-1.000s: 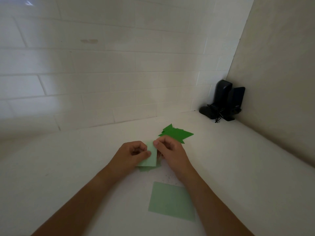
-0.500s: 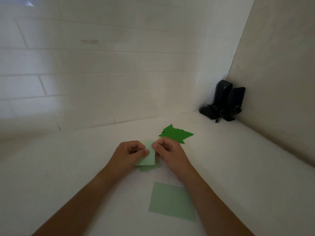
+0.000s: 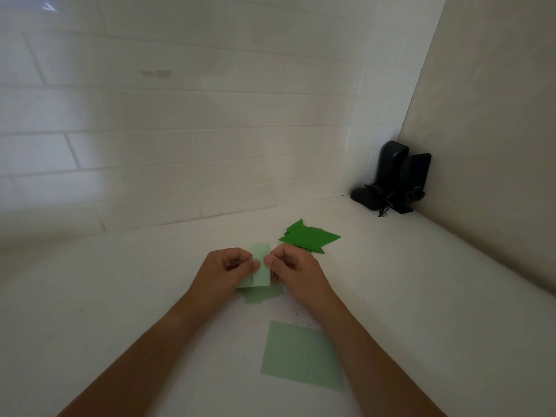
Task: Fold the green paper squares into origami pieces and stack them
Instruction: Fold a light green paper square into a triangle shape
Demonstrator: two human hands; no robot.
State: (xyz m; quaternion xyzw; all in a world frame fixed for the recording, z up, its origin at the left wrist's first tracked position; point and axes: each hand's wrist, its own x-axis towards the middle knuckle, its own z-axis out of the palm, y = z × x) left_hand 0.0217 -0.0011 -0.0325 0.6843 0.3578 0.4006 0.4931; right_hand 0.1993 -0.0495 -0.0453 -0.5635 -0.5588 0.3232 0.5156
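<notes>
A pale green paper piece [image 3: 261, 270], partly folded, is held up between both hands above the white counter. My left hand [image 3: 224, 270] pinches its left side with thumb over curled fingers. My right hand [image 3: 293, 270] pinches its right edge the same way. Under the hands lies another pale green sheet [image 3: 264, 294], partly hidden. A flat pale green square [image 3: 302, 355] lies nearer to me, by my right forearm. Behind my right hand sits a pile of dark green folded pieces [image 3: 308, 237].
The white counter [image 3: 120, 296] ends at a white tiled wall at the back and a beige wall on the right. Two black speakers [image 3: 394, 179] with a tangled cable stand in the far right corner.
The held paper stands more upright and narrower between my thumbs than a second ago. Both hands stay in nearly the same place.
</notes>
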